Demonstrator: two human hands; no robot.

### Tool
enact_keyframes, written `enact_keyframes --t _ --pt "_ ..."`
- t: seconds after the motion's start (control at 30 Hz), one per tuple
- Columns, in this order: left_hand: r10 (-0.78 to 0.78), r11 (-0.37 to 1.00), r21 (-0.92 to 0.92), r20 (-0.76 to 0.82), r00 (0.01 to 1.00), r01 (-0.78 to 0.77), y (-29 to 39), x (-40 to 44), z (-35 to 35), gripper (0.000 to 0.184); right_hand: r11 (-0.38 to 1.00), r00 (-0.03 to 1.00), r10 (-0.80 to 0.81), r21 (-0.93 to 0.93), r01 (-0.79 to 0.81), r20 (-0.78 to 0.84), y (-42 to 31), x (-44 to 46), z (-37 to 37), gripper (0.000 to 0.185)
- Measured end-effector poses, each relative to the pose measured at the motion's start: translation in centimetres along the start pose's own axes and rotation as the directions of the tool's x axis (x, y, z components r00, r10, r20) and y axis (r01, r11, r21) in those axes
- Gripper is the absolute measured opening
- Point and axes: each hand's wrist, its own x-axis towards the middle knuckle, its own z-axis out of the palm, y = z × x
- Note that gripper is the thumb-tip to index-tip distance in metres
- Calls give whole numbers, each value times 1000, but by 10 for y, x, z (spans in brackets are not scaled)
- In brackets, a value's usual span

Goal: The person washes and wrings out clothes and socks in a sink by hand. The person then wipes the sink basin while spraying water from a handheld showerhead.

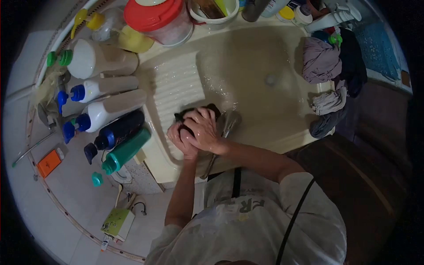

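Observation:
A wet, dark, bunched piece of cloth (215, 108) lies on the ribbed washboard (176, 81) at the left side of a cream sink. My right hand (203, 128) is closed over the cloth, its fingers bent and pressing on it. My left hand (179, 140) grips from the lower left, its thumb up against the right hand. Most of the cloth is hidden under both hands. Close to my right hand rests a metal shower head (232, 120), with its hose (211, 165) running down over the sink's front edge.
Shallow water covers the sink basin (260, 53). Along the left edge lie several bottles, including a green bottle (128, 150). A red-lidded tub (154, 22) stands behind. Bunched clothes, among them a mauve cloth (321, 62), hang over the right rim. A cable crosses my shirt.

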Motion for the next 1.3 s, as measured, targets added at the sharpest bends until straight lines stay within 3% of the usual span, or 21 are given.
enact_keyframes --t 0.1,0.17,0.23,0.3,0.37,0.47,0.6,0.63,0.67,0.73,0.8,0.83,0.9,0.93,1.03,1.07,1.1,1.17,1.2,1.27,1.3 --pt "-101 971 227 136 986 68 -17 67 20 32 999 999 -35 8 35 41 47 71 26 18" --pt "-435 873 305 134 890 381 -22 134 40 37 991 991 134 18 -134 23 53 135 42 25" --pt "-415 853 424 199 888 304 -62 173 59 47 901 900 432 14 -434 60 54 171 45 30" --pt "-711 531 -261 380 592 806 -3 185 61 55 804 882 425 364 -471 203 89 170 28 31" --pt "-619 145 -384 684 386 912 37 173 71 56 -2 780 400 852 -524 481 121 134 -29 24" --pt "-573 150 -293 752 325 944 71 144 128 58 -39 674 618 872 -488 404 162 65 -126 27" --pt "-446 -312 -320 881 159 895 58 116 204 62 409 607 736 517 -752 300 234 9 -178 33" --pt "-545 -304 -459 802 242 835 57 106 215 64 723 708 690 -96 -684 152 246 3 -178 35" --pt "-639 -273 -589 702 315 761 51 98 227 67 639 826 555 -689 -343 103 251 3 -180 36" --pt "-661 -32 -511 656 365 859 17 76 262 66 748 749 662 57 -661 3 266 36 -167 40" --pt "-553 541 -257 609 569 800 47 75 251 58 863 833 442 -95 -496 -333 295 48 -96 46" --pt "-555 548 -244 610 566 800 36 77 252 58 860 827 452 -83 -504 -333 292 54 -91 46" --pt "-591 641 275 773 232 717 5 80 251 56 854 837 395 184 -487 379 282 63 -100 53" --pt "-689 393 80 685 236 916 57 86 231 57 849 832 399 186 -494 385 284 62 -113 53" --pt "-700 393 67 669 250 917 -74 68 242 56 631 649 720 157 -760 247 312 54 -135 56" --pt "-623 508 -132 627 468 851 -89 58 248 45 735 732 678 49 -676 -70 335 43 -118 50" --pt "-627 503 -133 625 466 854 -63 60 246 45 792 761 534 -96 -603 -368 349 36 -109 45" --pt "-556 -206 -387 802 218 899 31 74 243 55 748 748 663 -6 -664 -36 312 54 -108 39" --pt "-520 -296 -344 841 152 891 46 73 247 58 754 763 638 119 -646 101 281 60 -106 40" --pt "-479 -33 -491 773 417 871 29 45 267 55 761 789 530 235 -604 310 197 64 -104 43" --pt "-187 -282 -677 734 653 680 18 22 261 49 897 885 440 -46 -439 151 146 55 -110 42"
